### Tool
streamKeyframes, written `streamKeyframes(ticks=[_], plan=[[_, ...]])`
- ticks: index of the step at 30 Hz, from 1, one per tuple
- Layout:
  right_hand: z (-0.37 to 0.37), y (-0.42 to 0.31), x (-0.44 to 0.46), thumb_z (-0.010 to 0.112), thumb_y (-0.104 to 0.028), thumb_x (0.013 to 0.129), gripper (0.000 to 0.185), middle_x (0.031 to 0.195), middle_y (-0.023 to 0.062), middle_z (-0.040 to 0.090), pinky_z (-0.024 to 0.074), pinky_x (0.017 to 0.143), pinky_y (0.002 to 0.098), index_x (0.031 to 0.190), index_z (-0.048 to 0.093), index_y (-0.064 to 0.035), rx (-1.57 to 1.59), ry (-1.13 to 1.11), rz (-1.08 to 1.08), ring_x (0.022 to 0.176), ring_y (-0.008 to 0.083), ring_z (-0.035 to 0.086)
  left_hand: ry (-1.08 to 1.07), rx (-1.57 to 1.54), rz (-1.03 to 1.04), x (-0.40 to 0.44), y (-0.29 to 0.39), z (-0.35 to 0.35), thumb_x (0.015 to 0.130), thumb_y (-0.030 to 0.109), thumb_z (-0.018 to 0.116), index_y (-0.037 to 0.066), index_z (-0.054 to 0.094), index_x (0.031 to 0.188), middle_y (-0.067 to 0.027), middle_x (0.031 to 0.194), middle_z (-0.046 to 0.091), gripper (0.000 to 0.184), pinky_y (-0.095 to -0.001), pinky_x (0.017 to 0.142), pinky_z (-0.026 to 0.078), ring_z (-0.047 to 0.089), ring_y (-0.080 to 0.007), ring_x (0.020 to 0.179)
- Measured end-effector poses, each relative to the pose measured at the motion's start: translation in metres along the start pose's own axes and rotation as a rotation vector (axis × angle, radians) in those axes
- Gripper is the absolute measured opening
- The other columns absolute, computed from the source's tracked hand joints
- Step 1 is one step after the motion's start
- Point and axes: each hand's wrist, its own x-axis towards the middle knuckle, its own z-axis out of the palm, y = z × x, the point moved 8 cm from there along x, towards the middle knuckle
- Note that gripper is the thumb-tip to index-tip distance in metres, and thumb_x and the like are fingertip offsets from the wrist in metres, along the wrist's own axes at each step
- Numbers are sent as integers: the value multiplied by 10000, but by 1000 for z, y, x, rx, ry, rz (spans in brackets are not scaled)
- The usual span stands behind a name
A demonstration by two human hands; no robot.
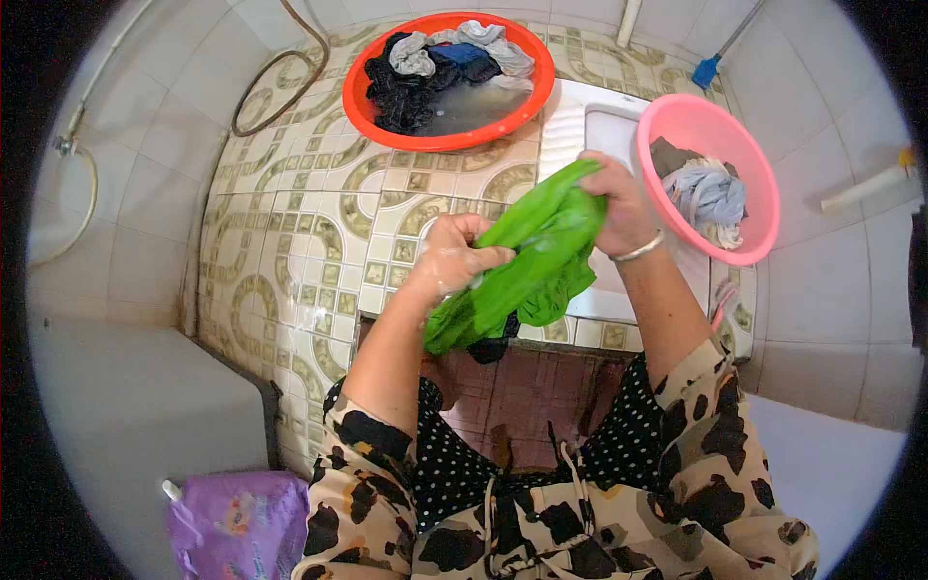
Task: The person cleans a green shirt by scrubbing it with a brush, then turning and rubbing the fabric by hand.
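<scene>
A bright green wet cloth garment (541, 227) is stretched between my two hands, with bits of foam on it. My left hand (454, 256), soapy, pinches its left edge near the middle. Its upper right end is gripped by my right hand (619, 203), which wears a bracelet on the wrist. The lower part of the garment hangs down on the left and overlaps a small dark cloth (495, 343) below it. What kind of garment it is, I cannot tell.
Dark and grey laundry soaks in murky water in a red basin (353, 92) on the tiled floor. A pink basin (764, 179) with grey clothes stands at right by a white squat toilet pan (570, 126). A blue brush (706, 72), a hose (237, 106) and a purple bag (237, 522) are around.
</scene>
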Motion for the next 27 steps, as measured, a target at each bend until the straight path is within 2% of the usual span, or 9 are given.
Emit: streamKeyframes(ticks=[5, 7, 13, 15, 16, 17, 19, 23, 27], plan=[[-35, -7, -7, 547, -100, 734, 253, 877, 94, 570, 489, 715, 366, 969, 489, -27, 250, 287, -122, 788, 212, 581, 307, 310, -25, 8, -7, -36, 662, 42, 584, 7, 598, 699, -56, 661, 598, 53, -283, 610, 452, 549, -143, 591], [-45, -4, -8, 539, -104, 758, 228, 892, 93, 566, 488, 721, 361, 967, 487, -28, 37, 359, -88, 799, 211, 577, 172, -789, 101, 8, 2, -28, 678, 10, 528, 1, 584, 788, -94, 782, 615, 124, -301, 698, 460, 575, -181, 701], [-23, 16, 5, 529, -134, 801, 214, 941, 106, 546, 475, 742, 368, 976, 481, -22, 2, 273, -173, 835, 201, 567, 120, -1266, -141, 11, -14, 16, 812, 208, 521, 8, 520, 984, -123, 975, 567, 264, -386, 831, 437, 559, -242, 873], [41, 7, 8, 491, -128, 792, 185, 869, 109, 572, 441, 781, 333, 949, 548, -51, -1059, 228, -427, 820, 220, 568, 232, -1225, -343, 10, -36, 25, 847, 311, 479, 30, 513, 990, -110, 968, 558, 318, -398, 826, 438, 551, -248, 881], [83, 26, 0, 503, -138, 770, 142, 799, 120, 575, 449, 735, 338, 868, 573, -62, -1170, 7, -503, 780, 250, 570, -54, -1404, 13, 29, -58, 24, 851, 329, 469, 60, 519, 920, -83, 872, 565, 282, -365, 790, 449, 554, -234, 833], [116, 45, -11, 515, -148, 748, 118, 730, 131, 578, 458, 690, 342, 787, 598, -74, -1272, -219, -576, 741, 279, 572, -58, -1405, 8, 36, -77, 17, 851, 329, 469, 60, 519, 920, -83, 872, 565, 282, -365, 790, 449, 554, -234, 833], [109, 57, -6, 505, -195, 730, 146, 687, 130, 582, 464, 643, 383, 742, 609, -94, -1457, -86, -499, 680, 313, 561, -641, -1527, -158, 23, -45, 47, 857, 344, 445, 79, 513, 865, -59, 772, 549, 273, -336, 738, 456, 551, -215, 789], [2, 53, 30, 531, -223, 712, 174, 612, 170, 555, 436, 497, 413, 630, 550, -71, -1734, 372, -170, 562, 333, 548, 182, -1159, -381, 8, -39, 68, 826, 350, 461, 71, 546, 912, -61, 850, 596, 304, -356, 696, 468, 578, -203, 752], [43, 46, 10, 526, -224, 700, 166, 550, 149, 520, 444, 513, 419, 603, 538, -90, -1719, 224, -407, 527, 315, 541, 423, -1013, -317, 8, -58, 44, 833, 319, 453, 78, 545, 917, -81, 878, 604, 272, -368, 734, 458, 576, -211, 791]])
